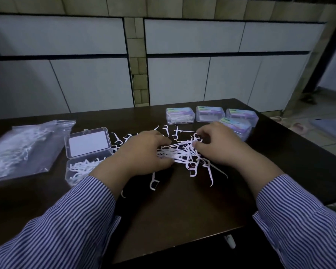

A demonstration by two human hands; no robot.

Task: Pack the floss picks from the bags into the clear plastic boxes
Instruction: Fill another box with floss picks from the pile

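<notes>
A loose pile of white floss picks (182,152) lies on the dark table (182,206). My left hand (142,154) and my right hand (219,144) close in on the pile from both sides, fingers curled round a bundle of picks between them. Left of my left hand stands an open clear plastic box (85,162), its lid tipped back and several picks inside. A clear bag (21,148) with more picks lies flat at the far left.
Several closed clear boxes (209,114) with coloured labels stand at the back right of the table. Stray picks (154,183) lie in front of the pile. A grey panelled wall rises behind the table. Floor shows at the right.
</notes>
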